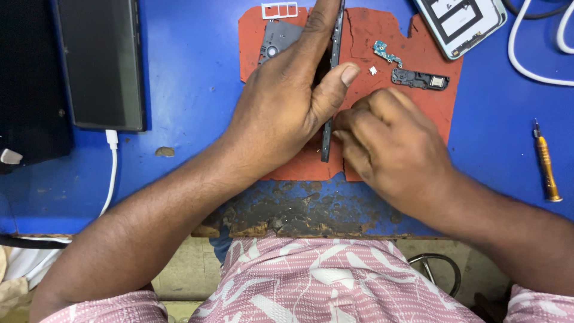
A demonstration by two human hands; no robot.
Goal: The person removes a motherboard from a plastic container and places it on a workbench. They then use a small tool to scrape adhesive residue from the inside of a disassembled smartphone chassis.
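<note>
Left hand [281, 113]: clasped around a thin dark phone [332, 72] stood on its edge; thumb pressed on the side facing the right hand, fingers along the other side.
Right hand [388, 143]: curled shut, fingertips bunched against the lower edge of the phone; whether it pinches a tool, cannot tell.
Phone: upright between both hands, over the red mat [418, 101].
Red mat: under both hands, on the blue desk [191, 90]; worn patch of desk nearest the body.
Beyond right hand: small green circuit strip [387, 54], black part [421, 79], on the mat.
Right of right hand: orange screwdriver [546, 161].
Left of left hand: dark tablet [101, 63] with white cable [111, 167].
Far: white back cover [460, 21].
</note>
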